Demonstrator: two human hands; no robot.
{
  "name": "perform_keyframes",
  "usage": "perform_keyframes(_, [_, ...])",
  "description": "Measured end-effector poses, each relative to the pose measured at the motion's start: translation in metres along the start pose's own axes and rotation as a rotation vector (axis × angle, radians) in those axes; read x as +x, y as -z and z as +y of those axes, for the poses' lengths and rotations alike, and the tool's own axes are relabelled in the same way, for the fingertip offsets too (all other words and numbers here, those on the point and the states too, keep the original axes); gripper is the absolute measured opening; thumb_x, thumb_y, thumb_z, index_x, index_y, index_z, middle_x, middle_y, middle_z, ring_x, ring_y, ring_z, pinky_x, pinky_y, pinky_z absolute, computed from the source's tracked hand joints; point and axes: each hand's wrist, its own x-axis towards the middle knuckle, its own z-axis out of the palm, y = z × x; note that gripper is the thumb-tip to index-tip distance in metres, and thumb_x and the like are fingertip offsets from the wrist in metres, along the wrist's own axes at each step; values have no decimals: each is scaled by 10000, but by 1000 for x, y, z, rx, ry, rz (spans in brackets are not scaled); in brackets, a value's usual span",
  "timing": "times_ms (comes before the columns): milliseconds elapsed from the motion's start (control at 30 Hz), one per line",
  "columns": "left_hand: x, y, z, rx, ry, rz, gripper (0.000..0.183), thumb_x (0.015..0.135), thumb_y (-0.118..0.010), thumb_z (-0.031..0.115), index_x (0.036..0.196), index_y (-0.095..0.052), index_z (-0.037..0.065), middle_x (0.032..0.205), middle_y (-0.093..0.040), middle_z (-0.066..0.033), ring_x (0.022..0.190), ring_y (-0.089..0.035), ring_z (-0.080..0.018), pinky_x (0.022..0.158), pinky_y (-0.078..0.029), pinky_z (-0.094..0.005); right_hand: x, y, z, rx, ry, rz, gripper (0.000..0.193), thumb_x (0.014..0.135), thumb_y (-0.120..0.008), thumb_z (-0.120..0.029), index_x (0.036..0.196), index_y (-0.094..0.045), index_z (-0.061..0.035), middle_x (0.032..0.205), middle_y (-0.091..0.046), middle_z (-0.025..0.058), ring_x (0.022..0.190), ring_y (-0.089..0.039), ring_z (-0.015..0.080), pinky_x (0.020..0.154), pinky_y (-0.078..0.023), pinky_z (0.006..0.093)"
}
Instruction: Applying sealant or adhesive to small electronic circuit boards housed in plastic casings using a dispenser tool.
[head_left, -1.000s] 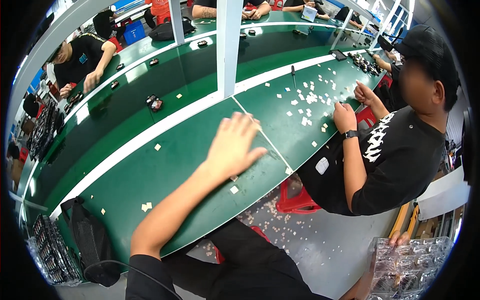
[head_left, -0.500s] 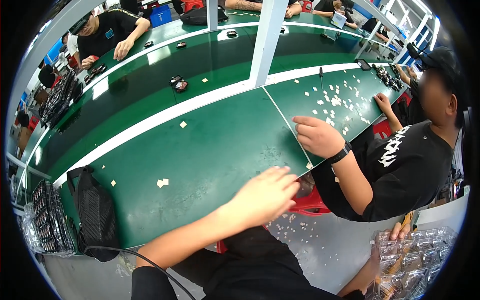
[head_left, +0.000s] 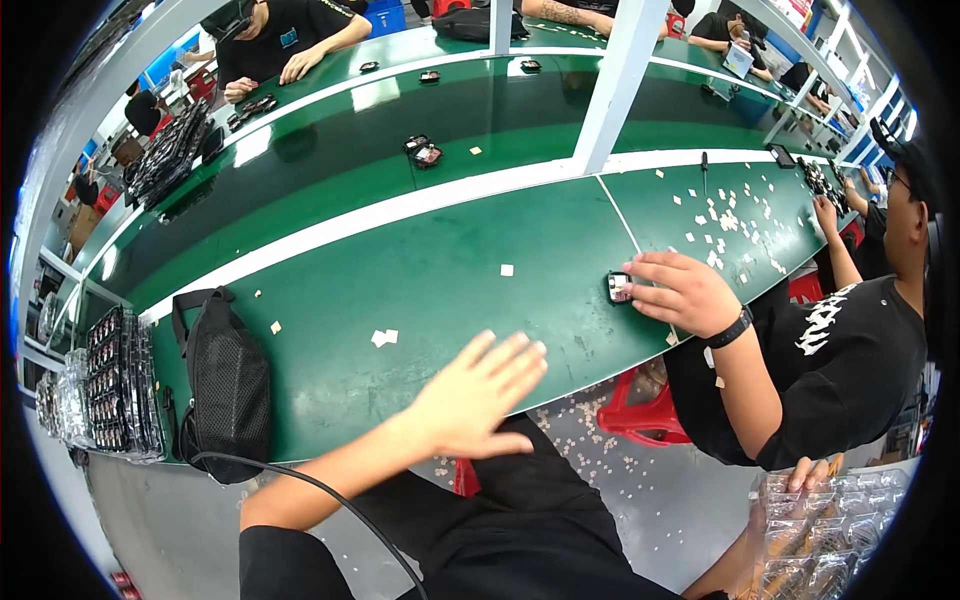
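Observation:
My left hand (head_left: 478, 392) hovers over the front edge of the green table (head_left: 330, 390), fingers spread and nothing in them. At the lower right my right hand (head_left: 806, 474) grips the edge of a clear plastic blister tray (head_left: 830, 520) with moulded pockets, held off the table. Only its fingertips show over the rim; the rest is behind the tray. Nearest to my left hand, a co-worker's hand (head_left: 692, 290) with a black wristband touches a small black module (head_left: 617, 288) on the table. A white paper square (head_left: 507, 270) lies between us.
A black mesh bag (head_left: 228, 390) with a cable lies at the left, beside stacked filled trays (head_left: 118, 380). Small black modules (head_left: 424, 152) sit on the belt beyond the white rail. A metal post (head_left: 612, 90) rises from it. A red stool (head_left: 642, 412) stands below the table edge.
My view has shifted, so the scene sits further right. My left hand has spread its fingers. A black module has appeared under the co-worker's hand. My right hand still holds the tray.

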Motion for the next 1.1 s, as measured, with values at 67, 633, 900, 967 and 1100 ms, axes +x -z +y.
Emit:
perform_keyframes(67, [-8, -21, 50, -106, -197, -71, 899, 953, -505, 693, 1548, -407, 26, 1649, -349, -166, 1537, -308, -336, 1247, -214, -554, -1, 18, 13, 56, -9, -38, 246, 1045, -586, -141, 1030, -372, -20, 934, -465, 153, 755, -647, 252, 690, -615, 407])
perform_keyframes(633, [-22, -18, 79, -556, -316, -72, 770, 990, -563, 606, 1529, -442, 70, 1626, -365, -191, 1522, -331, -358, 1245, -256, -548, 84, -58, 99, -370, -33, 350, 155, 1121, -474, -195, 1205, -524, -74, 1033, -625, 101, 466, -324, 17, 398, -248, 171])
perform_keyframes(900, [56, 2, -61, 133, 492, 239, 928, 972, -516, 656, 1559, -344, -43, 1647, -271, -283, 1559, -194, -424, 1265, -155, -547, 118, -83, 122, -535, 40, 313, 132, 1108, -510, -180, 1151, -536, -58, 1059, -660, 131, 480, -357, 5, 421, -294, 168])
perform_keyframes(967, [51, -12, -2, 48, 227, 85, 993, 941, -514, 713, 1563, -339, -40, 1650, -262, -289, 1566, -179, -421, 1261, -141, -565, 122, -81, 133, -563, 42, 321, 127, 1091, -538, -143, 1136, -554, -26, 1043, -691, 148, 491, -380, 11, 430, -319, 177])
perform_keyframes(1100, [-9, -30, 110, -544, -446, -274, 692, 929, -698, 423, 1464, -516, 24, 1547, -474, -193, 1476, -402, -353, 1229, -306, -512, 133, -105, 143, -702, 51, 297, 173, 1056, -612, -140, 1159, -599, -1, 1046, -708, 128, 565, -451, 32, 489, -373, 195])
